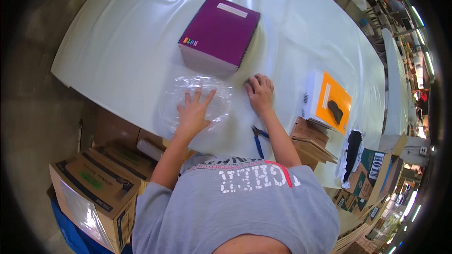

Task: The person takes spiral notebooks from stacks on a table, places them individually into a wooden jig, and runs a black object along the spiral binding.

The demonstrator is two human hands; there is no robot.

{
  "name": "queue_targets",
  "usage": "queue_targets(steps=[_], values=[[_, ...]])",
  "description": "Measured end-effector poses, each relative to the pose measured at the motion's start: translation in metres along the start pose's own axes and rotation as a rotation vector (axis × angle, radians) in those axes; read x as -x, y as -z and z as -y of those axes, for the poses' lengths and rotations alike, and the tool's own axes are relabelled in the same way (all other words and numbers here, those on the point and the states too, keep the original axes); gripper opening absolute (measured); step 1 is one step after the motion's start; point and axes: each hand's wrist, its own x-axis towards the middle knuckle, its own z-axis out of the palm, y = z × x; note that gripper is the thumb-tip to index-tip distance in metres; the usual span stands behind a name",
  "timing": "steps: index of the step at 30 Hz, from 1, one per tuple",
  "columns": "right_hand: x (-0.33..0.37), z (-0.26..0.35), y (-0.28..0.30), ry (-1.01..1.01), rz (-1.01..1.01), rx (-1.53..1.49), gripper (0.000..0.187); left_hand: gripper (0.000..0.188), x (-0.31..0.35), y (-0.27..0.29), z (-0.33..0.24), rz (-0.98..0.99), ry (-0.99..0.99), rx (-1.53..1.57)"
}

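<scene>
My left hand lies with its fingers spread over a crumpled sheet or bag of clear plastic film on the table. To its right, my right hand rests on the tabletop with curled fingers. Something small and dark shows at its fingertips, too little to name. Just beyond both hands stands a thick stack of spiral notebooks with a purple cover. Blue-handled pliers or cutters lie between my right forearm and my body.
White sheeting covers the table. On the right, an orange-covered spiral notebook stack carries a dark object. Folded cardboard sits nearer me. Cardboard boxes stand at lower left, and an open carton at lower right.
</scene>
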Motion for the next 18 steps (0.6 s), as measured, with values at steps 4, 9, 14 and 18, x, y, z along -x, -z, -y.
queue_targets(steps=[4,9,14,18], values=[[0.009,-0.003,-0.004,0.143,-0.013,0.029,0.013,0.095,-0.011,-0.018,0.002,0.089,0.178,-0.172],[-0.003,-0.004,-0.005,0.16,-0.137,-0.234,0.011,0.072,-0.012,0.002,0.014,0.073,0.108,0.014],[-0.028,0.048,0.029,-0.6,0.046,-1.101,0.012,0.049,0.024,0.037,0.019,-0.05,0.102,0.24],[-0.035,0.119,0.046,-0.035,0.11,-1.25,0.025,0.045,0.049,0.046,0.028,-0.439,0.135,-0.013]])
